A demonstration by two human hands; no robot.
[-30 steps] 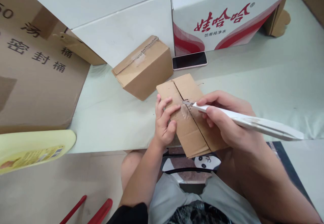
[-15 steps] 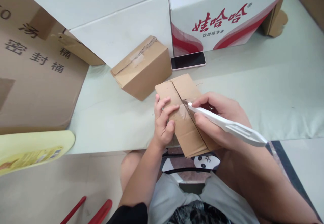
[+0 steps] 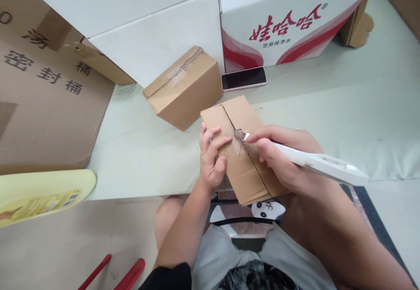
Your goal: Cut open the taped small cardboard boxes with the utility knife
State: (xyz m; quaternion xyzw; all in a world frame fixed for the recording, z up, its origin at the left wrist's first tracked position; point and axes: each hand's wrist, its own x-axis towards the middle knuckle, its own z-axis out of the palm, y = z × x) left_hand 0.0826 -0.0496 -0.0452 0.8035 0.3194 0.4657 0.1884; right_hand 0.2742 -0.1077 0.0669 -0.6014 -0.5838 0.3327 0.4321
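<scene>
A small brown cardboard box (image 3: 251, 172) lies in front of me at the table's near edge, with a dark seam running along its top between the flaps. My left hand (image 3: 213, 161) grips its left side, fingers bent over onto the top flap. In my right hand (image 3: 288, 154) is a white utility knife (image 3: 323, 165), held slantwise with its handle pointing right. The blade tip meets the seam near a strip of clear tape (image 3: 238, 145). Part of the box's right side is hidden under my right hand.
Behind stand another small cardboard box (image 3: 190, 91), a phone (image 3: 244, 78) lying flat, and a white-and-red carton (image 3: 272, 40). A large brown carton (image 3: 49, 119) and a yellow container (image 3: 42, 193) are at the left. The table's pale cloth (image 3: 354, 119) extends right.
My right hand has turned, and the knife lies lower and further right at its handle end. More of the blade shows at the seam. The left hand and box stay put.
</scene>
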